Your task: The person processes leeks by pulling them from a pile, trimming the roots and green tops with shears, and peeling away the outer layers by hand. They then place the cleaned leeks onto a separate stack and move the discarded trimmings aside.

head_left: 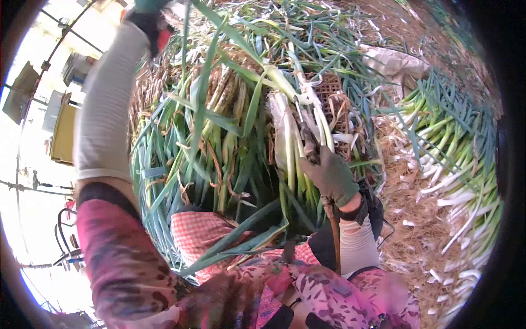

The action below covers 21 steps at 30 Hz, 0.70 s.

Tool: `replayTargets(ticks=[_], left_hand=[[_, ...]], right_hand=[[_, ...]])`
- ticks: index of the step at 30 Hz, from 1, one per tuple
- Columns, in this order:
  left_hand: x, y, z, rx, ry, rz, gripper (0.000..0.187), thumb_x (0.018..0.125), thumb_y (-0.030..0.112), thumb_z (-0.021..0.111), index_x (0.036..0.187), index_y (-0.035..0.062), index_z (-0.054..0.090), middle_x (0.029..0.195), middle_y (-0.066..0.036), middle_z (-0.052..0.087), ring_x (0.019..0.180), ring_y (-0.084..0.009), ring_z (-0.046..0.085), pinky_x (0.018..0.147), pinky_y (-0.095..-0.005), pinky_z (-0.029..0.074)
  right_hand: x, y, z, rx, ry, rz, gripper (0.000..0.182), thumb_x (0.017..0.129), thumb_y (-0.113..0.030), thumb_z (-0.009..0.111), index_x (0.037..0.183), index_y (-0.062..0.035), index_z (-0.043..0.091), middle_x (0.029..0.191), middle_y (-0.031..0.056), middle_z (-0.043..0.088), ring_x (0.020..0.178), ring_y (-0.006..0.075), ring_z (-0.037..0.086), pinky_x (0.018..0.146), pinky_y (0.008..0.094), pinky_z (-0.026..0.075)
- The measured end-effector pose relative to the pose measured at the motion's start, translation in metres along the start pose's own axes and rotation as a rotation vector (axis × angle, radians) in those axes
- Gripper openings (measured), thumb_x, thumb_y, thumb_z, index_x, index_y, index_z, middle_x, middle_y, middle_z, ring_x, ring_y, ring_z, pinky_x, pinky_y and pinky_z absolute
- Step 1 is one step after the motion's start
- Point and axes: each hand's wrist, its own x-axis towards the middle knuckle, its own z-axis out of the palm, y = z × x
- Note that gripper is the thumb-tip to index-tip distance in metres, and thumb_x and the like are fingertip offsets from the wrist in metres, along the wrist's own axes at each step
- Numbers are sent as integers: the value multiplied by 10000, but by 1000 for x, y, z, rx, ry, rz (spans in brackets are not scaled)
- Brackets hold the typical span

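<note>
Right hand [330,178] gloved, fist closed round a knife [308,143], blade against green onions [219,148] just above, left hand [149,16] raised, grip unclear.

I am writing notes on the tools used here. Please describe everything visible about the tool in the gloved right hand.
The tool is a slim knife-like blade, dark and rusty-looking, with a brown wooden handle that sticks out below the fist. The right hand, in a grey-green glove, grips it. The blade points up and lies against the white stalks of the green onions.
</note>
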Motion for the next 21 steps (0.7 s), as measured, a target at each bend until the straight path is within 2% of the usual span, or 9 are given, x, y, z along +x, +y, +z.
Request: replayTargets(ticks=[1,3,4,8,11,14,17,20,21], left_hand=[[-14,0,40,113,-225,-107,621,827,477,646,1235,22,534,991,-138,687,946,-293,663,808,-365,528],[-89,42,144,144,-299,-104,792,791,623,639,1279,23,465,1196,-266,561,1100,-333,589,939,-433,475],[-127,48,192,-57,-482,-162,858,790,679,590,1330,32,426,1242,-256,546,1196,-351,529,1006,-437,429],[-246,111,265,185,-749,-52,463,876,413,578,1202,86,606,1116,-114,673,1048,-295,644,1024,-440,411],[-266,131,258,56,-841,-67,356,823,233,598,1175,198,636,1111,-97,665,993,-275,655,832,-439,526],[-272,140,239,59,-913,25,294,801,232,607,1086,197,667,1047,-97,678,921,-310,662,758,-440,536],[-276,152,218,-161,-522,21,233,798,271,614,997,172,683,977,-125,683,877,-337,658,749,-441,529],[-284,177,207,-355,-400,-19,249,820,337,624,958,136,673,959,-140,681,872,-339,658,767,-431,527],[-297,193,213,-441,-555,-136,307,839,370,621,979,101,661,982,-154,676,880,-339,659,771,-428,525]], right_hand=[[1,-2,2,0,-1,-4,384,810,-362,642,984,-21,608,830,264,645,791,411,646,671,474,514],[0,-6,5,30,26,22,375,808,-358,650,987,-32,607,815,250,649,787,415,646,666,482,513],[-3,-10,4,59,53,53,373,808,-353,652,988,-29,607,810,244,651,784,414,647,660,482,514],[-6,-10,-4,97,44,64,393,811,-351,655,980,-2,596,818,260,644,802,428,642,677,458,508],[-7,-12,-14,132,2,93,432,814,-355,659,941,51,580,797,261,636,804,419,645,672,444,504],[-9,-9,-12,129,51,97,390,826,-335,655,959,25,588,790,244,627,780,411,643,659,443,503],[-5,11,-12,71,52,2,305,847,-310,639,996,-45,607,792,218,602,740,398,630,638,436,501],[2,44,-31,-29,181,-29,356,848,-378,609,957,-39,610,788,193,611,725,360,642,660,420,509],[7,42,-51,-19,176,94,470,832,-443,599,949,12,602,816,211,636,765,365,655,703,422,512]])
